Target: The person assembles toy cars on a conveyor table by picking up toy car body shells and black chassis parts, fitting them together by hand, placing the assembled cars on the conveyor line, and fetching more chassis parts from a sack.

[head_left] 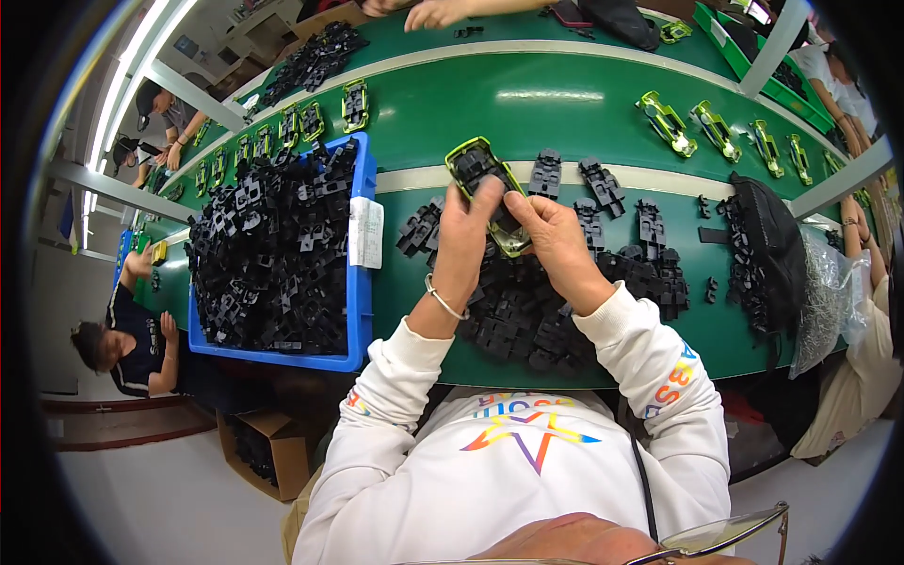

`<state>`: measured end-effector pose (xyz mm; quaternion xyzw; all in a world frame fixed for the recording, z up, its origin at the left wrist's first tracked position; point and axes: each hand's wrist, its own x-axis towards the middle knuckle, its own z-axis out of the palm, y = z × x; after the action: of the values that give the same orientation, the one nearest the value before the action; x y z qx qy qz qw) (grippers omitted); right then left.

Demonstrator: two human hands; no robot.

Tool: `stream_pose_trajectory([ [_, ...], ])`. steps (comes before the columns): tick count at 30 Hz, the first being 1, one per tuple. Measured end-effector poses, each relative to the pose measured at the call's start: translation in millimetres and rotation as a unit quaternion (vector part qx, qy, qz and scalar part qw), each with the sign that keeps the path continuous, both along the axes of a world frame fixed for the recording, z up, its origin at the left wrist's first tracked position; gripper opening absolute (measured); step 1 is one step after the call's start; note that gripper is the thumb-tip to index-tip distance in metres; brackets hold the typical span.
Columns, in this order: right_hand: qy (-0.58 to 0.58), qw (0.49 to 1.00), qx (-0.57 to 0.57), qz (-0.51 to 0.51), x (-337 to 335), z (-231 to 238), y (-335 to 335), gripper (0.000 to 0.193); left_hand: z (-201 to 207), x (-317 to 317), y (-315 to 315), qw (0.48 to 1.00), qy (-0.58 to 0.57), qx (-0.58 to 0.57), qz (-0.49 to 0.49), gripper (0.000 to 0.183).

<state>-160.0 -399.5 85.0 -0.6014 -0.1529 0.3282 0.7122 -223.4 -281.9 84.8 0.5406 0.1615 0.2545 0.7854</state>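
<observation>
Between my two hands is a yellow-green toy car body (468,157), tilted, its hollow side up with a black plastic part inside. My left hand (468,226) grips its left side, thumb pressed on the black part. My right hand (556,240) closes on its lower right edge, thumb on top. Underneath and around my hands lie loose black plastic chassis parts (513,325), heaped near the table's front edge. More single black chassis parts (545,173) rest just beyond my right hand.
A blue bin (363,325) heaped with black parts stands at left. Green car bodies (666,124) line the far belt on both sides. At right are a black bag (761,235) and a clear plastic bag (821,301). Other people's hands (438,13) work across the table.
</observation>
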Motion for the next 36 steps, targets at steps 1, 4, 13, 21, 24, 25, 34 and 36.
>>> stream_pose_trajectory([
  [1,0.029,0.999,0.034,-0.006,1.5,1.1,-1.6,0.037,-2.6,-1.5,0.3,1.000,-0.002,-0.003,-0.001,0.028],
  [4,0.010,0.999,0.024,0.042,8.5,7.9,-12.0,0.034,-0.9,-3.5,5.6,0.999,0.001,0.020,-0.030,0.027],
  [13,0.005,0.993,0.001,0.117,40.6,18.0,-19.8,0.036,10.6,28.3,17.0,0.996,0.000,0.079,-0.043,0.037],
  [21,-0.109,0.985,-0.121,0.053,113.2,22.2,-69.8,0.040,-60.7,122.2,180.1,0.983,0.087,0.075,0.140,0.037],
  [24,-0.316,0.934,-0.147,-0.083,177.0,-13.6,-91.6,0.033,-85.4,144.4,262.5,0.965,0.137,0.061,0.216,0.033],
  [25,-0.377,0.894,-0.193,-0.148,195.6,-19.5,-108.6,0.034,-81.1,160.6,256.6,0.959,0.166,0.085,0.214,0.027],
  [34,-0.522,0.722,-0.435,-0.133,289.0,-65.9,-129.0,0.070,-143.5,180.2,352.4,0.682,0.507,0.471,0.235,0.040],
  [36,-0.504,0.702,-0.476,-0.162,280.9,-60.2,-149.8,0.067,-85.3,202.6,274.6,0.759,0.494,0.340,0.254,0.040],
])
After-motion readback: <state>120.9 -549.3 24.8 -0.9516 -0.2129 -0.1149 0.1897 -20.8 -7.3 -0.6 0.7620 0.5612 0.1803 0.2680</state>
